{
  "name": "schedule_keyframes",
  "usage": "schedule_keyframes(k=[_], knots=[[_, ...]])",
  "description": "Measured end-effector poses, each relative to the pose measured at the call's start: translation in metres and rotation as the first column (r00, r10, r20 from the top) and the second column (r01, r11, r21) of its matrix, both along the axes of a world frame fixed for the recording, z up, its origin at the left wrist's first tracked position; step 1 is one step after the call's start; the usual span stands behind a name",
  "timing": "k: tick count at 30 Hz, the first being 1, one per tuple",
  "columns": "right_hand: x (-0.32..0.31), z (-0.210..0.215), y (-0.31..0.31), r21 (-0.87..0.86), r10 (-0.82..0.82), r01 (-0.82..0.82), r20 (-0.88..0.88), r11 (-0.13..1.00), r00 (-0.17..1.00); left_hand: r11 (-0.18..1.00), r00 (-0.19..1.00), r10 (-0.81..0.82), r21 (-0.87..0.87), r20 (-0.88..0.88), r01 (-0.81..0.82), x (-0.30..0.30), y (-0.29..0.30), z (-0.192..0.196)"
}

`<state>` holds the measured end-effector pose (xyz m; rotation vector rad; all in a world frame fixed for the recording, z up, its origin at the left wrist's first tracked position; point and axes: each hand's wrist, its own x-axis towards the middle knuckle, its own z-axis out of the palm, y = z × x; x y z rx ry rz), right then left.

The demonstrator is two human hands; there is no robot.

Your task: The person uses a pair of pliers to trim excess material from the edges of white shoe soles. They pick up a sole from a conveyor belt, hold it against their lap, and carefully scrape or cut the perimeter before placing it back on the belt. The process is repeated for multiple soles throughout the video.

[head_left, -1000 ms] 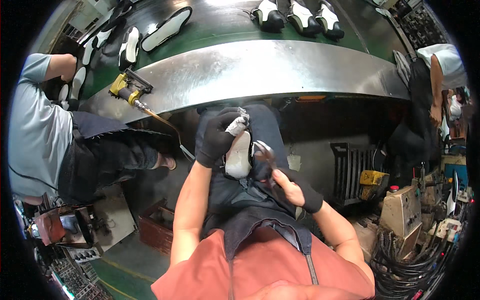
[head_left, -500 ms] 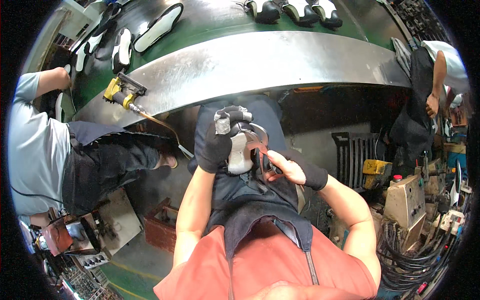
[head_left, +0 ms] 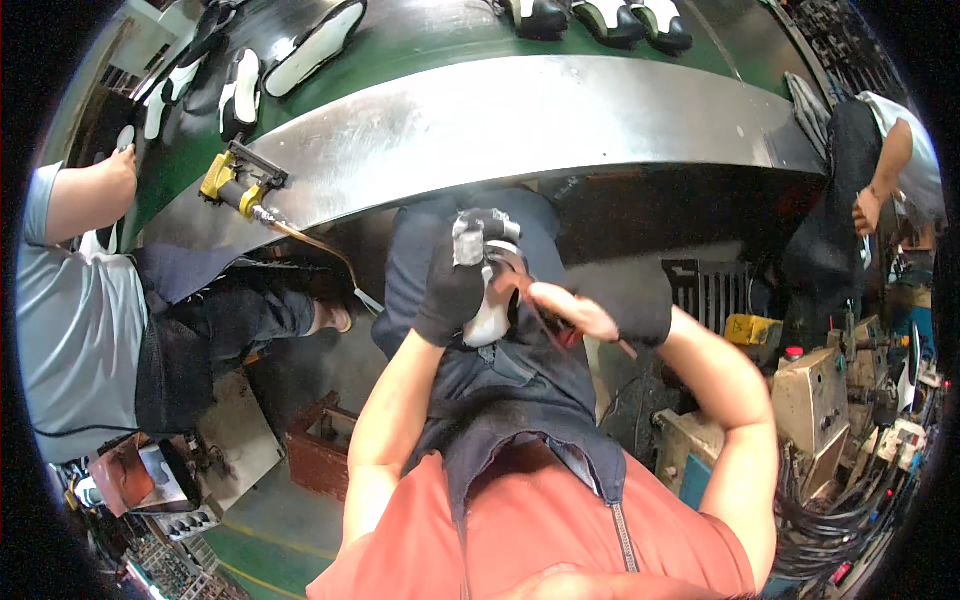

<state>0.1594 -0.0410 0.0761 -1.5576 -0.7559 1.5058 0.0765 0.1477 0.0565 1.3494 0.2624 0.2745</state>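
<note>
A shoe (head_left: 487,322) with a white underside rests over my lap, partly hidden by my hands. My left hand (head_left: 450,285), in a black glove with grey tape round some fingers, is wrapped over the shoe's left side and far end. In my right hand (head_left: 625,308), gloved with bare fingertips, is a pair of pincers (head_left: 514,272) with curved jaws and reddish handles. Its jaws lie over the shoe's right edge. Motion smears the tool, so whether the jaws grip the edge cannot be told.
Ahead runs a metal ledge (head_left: 500,120) beside a green conveyor belt (head_left: 420,50) bearing several black-and-white shoes. A yellow nail gun (head_left: 238,185) with a hose lies on the ledge. Co-workers stand at left (head_left: 85,330) and right (head_left: 850,190). A control box (head_left: 810,400) is at right.
My right hand has moved right, and the pincers' handles have swung right with it. My left hand has shifted slightly right on the shoe. The left co-worker's arm has moved.
</note>
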Motion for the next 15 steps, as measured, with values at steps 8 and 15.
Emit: schedule_keyframes(k=[8, 15], knots=[[-0.021, 0.007, 0.009, -0.099, -0.299, 0.292, -0.065, 0.951, 0.952, 0.925, 0.99, 0.05, 0.367, 0.134, -0.096, 0.008, 0.015, 0.001], [-0.105, -0.116, 0.035, 0.339, -0.599, 0.499, 0.537, 0.798, 0.594, 0.918, 0.97, 0.069, 0.366, 0.232, -0.153, 0.014, 0.017, -0.053]])
